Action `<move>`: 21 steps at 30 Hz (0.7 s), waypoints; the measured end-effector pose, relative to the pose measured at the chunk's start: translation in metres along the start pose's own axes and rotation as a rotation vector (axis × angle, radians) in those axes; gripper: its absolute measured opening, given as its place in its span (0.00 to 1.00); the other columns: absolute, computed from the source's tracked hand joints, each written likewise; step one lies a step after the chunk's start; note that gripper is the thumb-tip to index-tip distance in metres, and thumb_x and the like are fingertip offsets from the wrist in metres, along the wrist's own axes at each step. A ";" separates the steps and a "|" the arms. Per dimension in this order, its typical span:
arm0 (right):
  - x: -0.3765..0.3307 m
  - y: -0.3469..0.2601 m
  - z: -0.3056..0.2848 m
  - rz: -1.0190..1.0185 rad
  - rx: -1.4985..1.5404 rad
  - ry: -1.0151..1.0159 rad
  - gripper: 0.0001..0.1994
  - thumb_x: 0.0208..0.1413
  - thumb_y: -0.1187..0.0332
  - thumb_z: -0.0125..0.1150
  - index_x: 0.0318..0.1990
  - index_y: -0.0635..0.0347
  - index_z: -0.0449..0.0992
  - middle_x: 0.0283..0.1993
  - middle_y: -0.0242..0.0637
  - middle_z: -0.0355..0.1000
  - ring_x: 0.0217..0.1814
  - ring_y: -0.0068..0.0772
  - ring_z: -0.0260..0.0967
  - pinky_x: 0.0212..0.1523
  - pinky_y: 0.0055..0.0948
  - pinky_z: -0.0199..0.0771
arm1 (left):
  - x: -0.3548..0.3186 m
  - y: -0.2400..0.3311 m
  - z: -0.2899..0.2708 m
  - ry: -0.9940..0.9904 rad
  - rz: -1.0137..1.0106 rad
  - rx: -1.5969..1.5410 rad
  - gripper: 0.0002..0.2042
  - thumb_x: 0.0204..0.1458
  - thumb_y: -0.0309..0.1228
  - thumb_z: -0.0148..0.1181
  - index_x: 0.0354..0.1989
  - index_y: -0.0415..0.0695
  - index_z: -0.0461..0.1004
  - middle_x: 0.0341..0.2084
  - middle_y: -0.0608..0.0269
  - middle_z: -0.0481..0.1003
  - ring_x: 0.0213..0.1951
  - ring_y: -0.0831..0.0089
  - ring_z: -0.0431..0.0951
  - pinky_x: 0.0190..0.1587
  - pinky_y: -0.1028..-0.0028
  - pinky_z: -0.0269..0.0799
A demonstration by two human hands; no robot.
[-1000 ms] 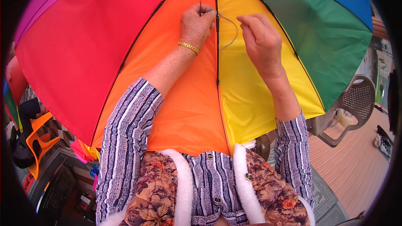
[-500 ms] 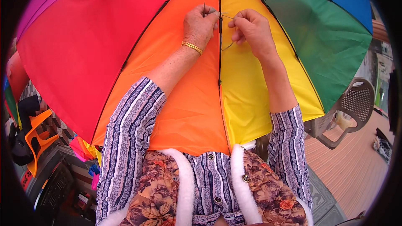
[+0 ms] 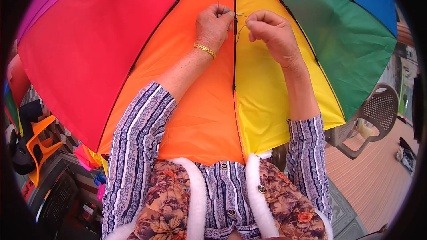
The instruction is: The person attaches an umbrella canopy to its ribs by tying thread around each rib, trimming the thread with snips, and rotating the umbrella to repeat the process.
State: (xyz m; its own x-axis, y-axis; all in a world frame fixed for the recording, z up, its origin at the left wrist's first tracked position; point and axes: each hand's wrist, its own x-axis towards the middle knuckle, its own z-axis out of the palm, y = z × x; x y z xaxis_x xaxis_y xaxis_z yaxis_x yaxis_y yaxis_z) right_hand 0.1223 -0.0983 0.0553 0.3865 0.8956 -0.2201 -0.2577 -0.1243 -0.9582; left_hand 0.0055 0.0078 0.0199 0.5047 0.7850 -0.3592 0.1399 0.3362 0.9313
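Observation:
An open umbrella in rainbow panels (image 3: 191, 106) lies spread in front of me, its inside with dark ribs facing me. My left hand (image 3: 215, 26), with a gold bracelet at the wrist, is closed in a pinch at the middle rib (image 3: 234, 58), between the orange and yellow panels. A thin dark pointed piece sticks up from its fingers; its kind I cannot make out. My right hand (image 3: 272, 35) is closed over the yellow panel, pinching a thin thread (image 3: 240, 30). The thread runs from the rib to the fingertips and hangs in a loose loop.
A brown plastic chair (image 3: 378, 111) stands at the right on a ribbed floor (image 3: 369, 178). At the left are an orange chair-like frame (image 3: 40, 151), a dark bag-like thing and bundled colourful cloth (image 3: 89, 158). Beyond the umbrella's left edge shows part of an arm.
My right hand has shifted slightly, its fingers curling closer together, and the thread's loop has drawn up toward the rib. My left hand keeps its place at the rib.

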 end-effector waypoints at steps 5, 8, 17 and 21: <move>0.000 0.001 -0.003 -0.555 -1.132 0.098 0.04 0.44 0.78 0.59 0.30 0.62 0.74 0.25 0.35 0.66 0.27 0.32 0.66 0.29 0.31 0.70 | -0.001 0.001 -0.002 -0.006 -0.009 0.020 0.05 0.49 0.28 0.59 0.28 0.41 0.71 0.15 0.69 0.69 0.12 0.84 0.63 0.13 0.82 0.57; 0.005 0.004 0.002 -0.682 -1.327 0.171 0.03 0.43 0.78 0.58 0.28 0.63 0.74 0.26 0.38 0.68 0.29 0.38 0.68 0.30 0.33 0.71 | -0.003 0.001 -0.003 -0.002 -0.009 0.031 0.05 0.49 0.28 0.59 0.28 0.41 0.71 0.15 0.69 0.69 0.13 0.84 0.63 0.13 0.82 0.57; 0.026 0.016 0.003 -0.342 -1.141 0.228 0.06 0.47 0.72 0.55 0.31 0.62 0.76 0.28 0.42 0.74 0.32 0.46 0.72 0.33 0.38 0.73 | -0.003 0.005 0.004 0.005 -0.007 0.011 0.04 0.49 0.28 0.58 0.27 0.41 0.71 0.15 0.69 0.69 0.12 0.84 0.63 0.13 0.82 0.58; 0.019 0.008 0.008 -0.051 -0.981 0.164 0.08 0.47 0.72 0.55 0.34 0.59 0.77 0.29 0.43 0.75 0.31 0.46 0.73 0.32 0.38 0.74 | -0.002 0.006 0.002 0.005 -0.017 0.006 0.04 0.49 0.28 0.58 0.27 0.41 0.71 0.15 0.69 0.69 0.12 0.84 0.63 0.13 0.83 0.57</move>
State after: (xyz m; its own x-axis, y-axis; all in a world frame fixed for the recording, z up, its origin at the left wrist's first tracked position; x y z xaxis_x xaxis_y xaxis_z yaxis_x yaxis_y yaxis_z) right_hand 0.1208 -0.0793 0.0448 0.5137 0.8486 -0.1263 0.5798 -0.4519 -0.6780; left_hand 0.0067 0.0075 0.0259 0.4983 0.7816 -0.3752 0.1533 0.3465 0.9254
